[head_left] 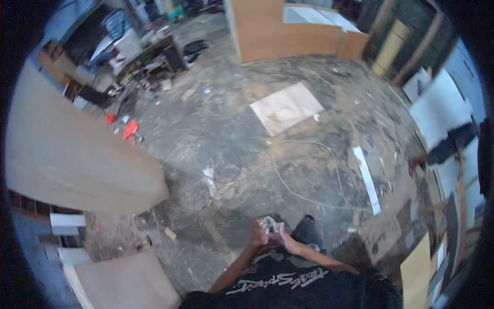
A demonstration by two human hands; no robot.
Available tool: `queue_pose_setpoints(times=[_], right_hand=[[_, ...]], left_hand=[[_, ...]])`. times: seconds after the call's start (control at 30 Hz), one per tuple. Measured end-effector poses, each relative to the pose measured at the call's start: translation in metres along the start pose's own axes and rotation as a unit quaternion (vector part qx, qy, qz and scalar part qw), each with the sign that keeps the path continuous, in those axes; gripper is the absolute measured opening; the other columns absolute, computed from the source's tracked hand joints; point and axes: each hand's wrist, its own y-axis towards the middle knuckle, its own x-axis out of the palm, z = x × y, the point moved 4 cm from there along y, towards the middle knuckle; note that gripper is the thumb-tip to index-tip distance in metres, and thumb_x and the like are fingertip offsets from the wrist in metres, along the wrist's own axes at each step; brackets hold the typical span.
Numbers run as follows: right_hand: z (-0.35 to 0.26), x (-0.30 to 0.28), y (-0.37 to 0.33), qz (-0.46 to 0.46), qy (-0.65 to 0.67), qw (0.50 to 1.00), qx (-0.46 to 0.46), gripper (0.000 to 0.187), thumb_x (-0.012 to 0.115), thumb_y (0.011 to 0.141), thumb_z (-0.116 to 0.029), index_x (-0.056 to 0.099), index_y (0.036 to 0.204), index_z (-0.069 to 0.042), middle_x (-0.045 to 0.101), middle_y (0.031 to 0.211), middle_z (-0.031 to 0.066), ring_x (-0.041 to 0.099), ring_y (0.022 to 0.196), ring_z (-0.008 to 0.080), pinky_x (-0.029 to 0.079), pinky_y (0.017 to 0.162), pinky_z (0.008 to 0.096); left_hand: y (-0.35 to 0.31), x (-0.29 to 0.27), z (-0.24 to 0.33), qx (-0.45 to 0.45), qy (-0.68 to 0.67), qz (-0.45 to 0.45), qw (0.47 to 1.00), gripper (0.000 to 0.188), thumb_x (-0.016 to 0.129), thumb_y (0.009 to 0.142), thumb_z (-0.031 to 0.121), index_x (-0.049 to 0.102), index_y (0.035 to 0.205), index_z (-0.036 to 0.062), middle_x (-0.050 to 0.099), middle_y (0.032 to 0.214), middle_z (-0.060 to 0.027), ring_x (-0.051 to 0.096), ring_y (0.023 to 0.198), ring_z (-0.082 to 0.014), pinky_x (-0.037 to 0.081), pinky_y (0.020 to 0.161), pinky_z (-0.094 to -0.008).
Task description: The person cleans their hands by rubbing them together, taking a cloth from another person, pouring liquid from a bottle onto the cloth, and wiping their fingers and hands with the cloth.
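Note:
Close in front of my dark shirt, both hands meet around a crumpled whitish-grey wad point(268, 223) that looks like cloth or paper. My left hand point(259, 235) is closed on its left side. From the right, my right hand point(284, 240) also grips it, with its fingers partly hidden behind the wad and the other hand. The wad's upper part sticks out above my fingers.
A hose point(303, 194) loops over the dirty floor ahead, beside a white strip point(367, 180). Farther off lies a thin board point(286, 107). Large panels point(82, 149) stand at left. Another person's dark-clothed limb point(453, 144) shows at right.

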Motion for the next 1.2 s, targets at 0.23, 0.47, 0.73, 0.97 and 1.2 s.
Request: queue_pose_setpoints(times=[0.23, 0.47, 0.73, 0.97, 1.2], right_hand=[[-0.026, -0.005, 0.160, 0.012, 0.056, 0.982, 0.182, 0.108, 0.006, 0.080, -0.082, 0.055, 0.116, 0.007, 0.059, 0.116, 0.0175, 0.053, 0.108, 0.0294, 0.039, 0.096, 0.0380], [-0.202, -0.032, 0.321, -0.138, 0.275, 0.933, 0.189, 0.059, 0.038, 0.097, -0.049, 0.033, 0.142, -0.010, 0.054, 0.129, 0.0118, 0.056, 0.113, 0.0249, 0.047, 0.090, 0.0402], [-0.364, 0.002, 0.502, -0.120, -0.143, 0.971, 0.152, 0.042, 0.064, 0.089, -0.033, 0.056, 0.120, -0.005, 0.059, 0.108, 0.0023, 0.053, 0.091, 0.0082, 0.045, 0.071, 0.0253], [-0.431, 0.001, 0.691, -0.120, -0.167, 0.979, -0.013, 0.023, 0.066, 0.084, -0.003, 0.056, 0.105, 0.001, 0.066, 0.090, 0.0081, 0.064, 0.080, 0.0143, 0.053, 0.069, 0.0277], [-0.613, 0.027, 0.810, 0.003, -0.079, 0.997, -0.023, 0.018, 0.061, 0.083, -0.003, 0.057, 0.101, 0.000, 0.065, 0.087, 0.0077, 0.063, 0.076, 0.0134, 0.051, 0.066, 0.0270]], left_hand=[[0.062, -0.048, -0.116, -0.223, 0.090, 0.036, 0.970, 0.039, 0.048, 0.087, 0.033, 0.062, 0.100, -0.0016, 0.064, 0.092, -0.0160, 0.061, 0.081, -0.0295, 0.048, 0.074, -0.0403], [0.234, -0.144, -0.173, -0.428, 0.031, 0.139, 0.892, 0.046, 0.031, 0.099, 0.035, 0.059, 0.100, -0.0007, 0.064, 0.092, -0.0177, 0.061, 0.083, -0.0286, 0.046, 0.072, -0.0408], [0.479, -0.193, -0.196, -0.288, 0.047, 0.155, 0.944, 0.074, 0.019, 0.093, 0.061, 0.059, 0.101, -0.0002, 0.059, 0.099, -0.0214, 0.055, 0.093, -0.0380, 0.043, 0.082, -0.0427], [0.608, -0.279, -0.286, -0.270, 0.093, 0.234, 0.929, 0.072, 0.022, 0.092, 0.062, 0.058, 0.099, -0.0001, 0.053, 0.094, -0.0216, 0.051, 0.090, -0.0399, 0.041, 0.079, -0.0445], [0.737, -0.321, -0.454, -0.265, 0.193, 0.198, 0.924, 0.059, 0.030, 0.095, 0.052, 0.048, 0.116, 0.0000, 0.049, 0.109, -0.0181, 0.049, 0.110, -0.0272, 0.038, 0.097, -0.0393]])
